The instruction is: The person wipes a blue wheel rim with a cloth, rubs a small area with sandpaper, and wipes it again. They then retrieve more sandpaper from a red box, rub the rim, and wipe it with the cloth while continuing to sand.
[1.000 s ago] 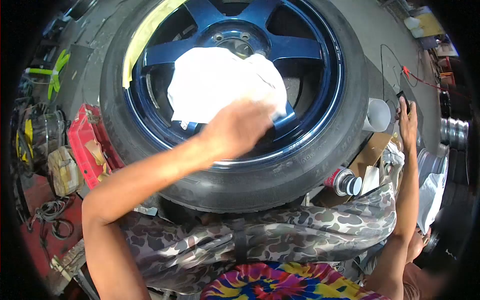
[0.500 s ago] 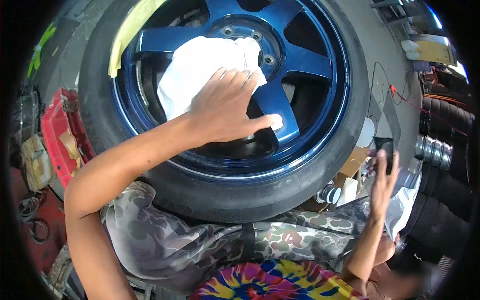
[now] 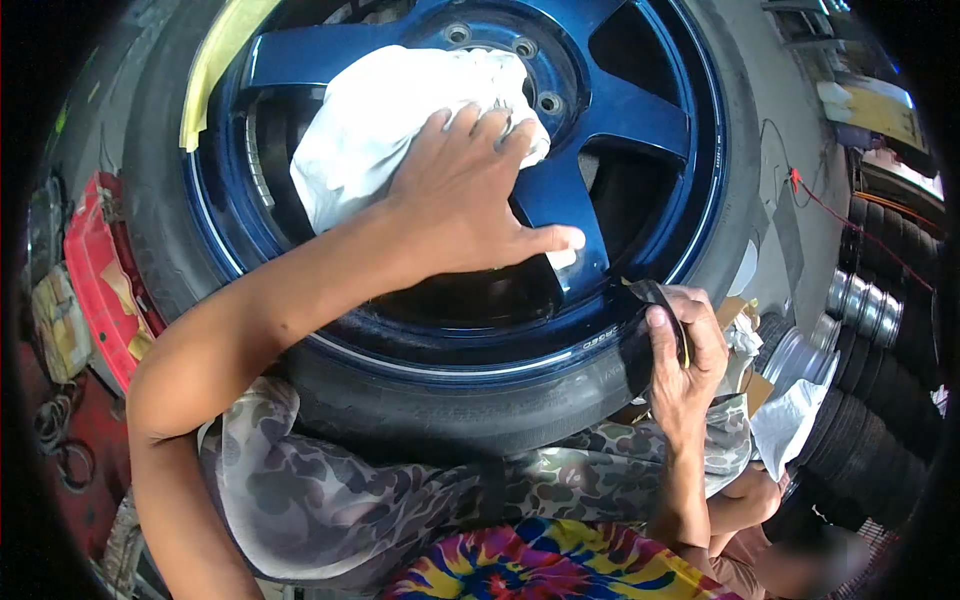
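Observation:
My left hand [image 3: 460, 195] lies with fingers spread on a bunched white cloth [image 3: 365, 130]. The cloth covers part of the hub and spokes of a blue wheel rim [image 3: 640, 125]. My left thumb reaches out over a lower spoke, beside a small white patch on it. My right hand [image 3: 690, 345] pinches a dark, bent, thin strip [image 3: 660, 300] with a yellowish edge between thumb and fingers. This hand is at the rim's lower right edge, over the black tyre [image 3: 500, 415]. What the strip is made of I cannot tell.
Yellow masking tape [image 3: 215, 75] runs along the rim's upper left. A red plastic container [image 3: 95, 265] stands to the left. Stacked tyres [image 3: 865, 400] and silver rims [image 3: 865, 308] are at the right. Another person's partly visible body [image 3: 745, 500] is at the lower right.
My right hand has come left from beyond the tyre to the rim's lower edge, bringing the dark strip. My left hand stays on the cloth as the view shifts slightly.

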`<state>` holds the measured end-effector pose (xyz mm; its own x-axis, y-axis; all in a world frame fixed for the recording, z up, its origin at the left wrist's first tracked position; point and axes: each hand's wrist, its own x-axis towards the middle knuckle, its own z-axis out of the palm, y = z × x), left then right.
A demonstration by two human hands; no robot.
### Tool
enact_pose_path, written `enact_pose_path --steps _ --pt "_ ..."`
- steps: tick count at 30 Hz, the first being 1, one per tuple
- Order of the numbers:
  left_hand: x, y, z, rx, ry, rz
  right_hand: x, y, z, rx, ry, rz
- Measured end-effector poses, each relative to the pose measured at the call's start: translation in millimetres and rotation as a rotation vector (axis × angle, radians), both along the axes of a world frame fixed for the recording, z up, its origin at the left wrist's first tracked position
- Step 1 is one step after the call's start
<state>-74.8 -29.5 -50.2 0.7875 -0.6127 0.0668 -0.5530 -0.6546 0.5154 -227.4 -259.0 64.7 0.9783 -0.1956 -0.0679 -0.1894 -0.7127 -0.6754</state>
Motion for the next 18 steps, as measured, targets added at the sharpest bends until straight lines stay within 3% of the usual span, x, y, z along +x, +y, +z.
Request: enact_pose_path --steps 2,9,18 --pt "4 1 -1 0.020 0.001 0.029 7 6 3 -0.152 -0.065 0.143" --pt "-3 2 0 0.035 -0.043 0.007 9 23 -8 -0.133 -0.121 0.248" --pt "-12 2 1 -0.018 -0.075 -0.017 11 20 -23 -0.193 -0.175 0.200"
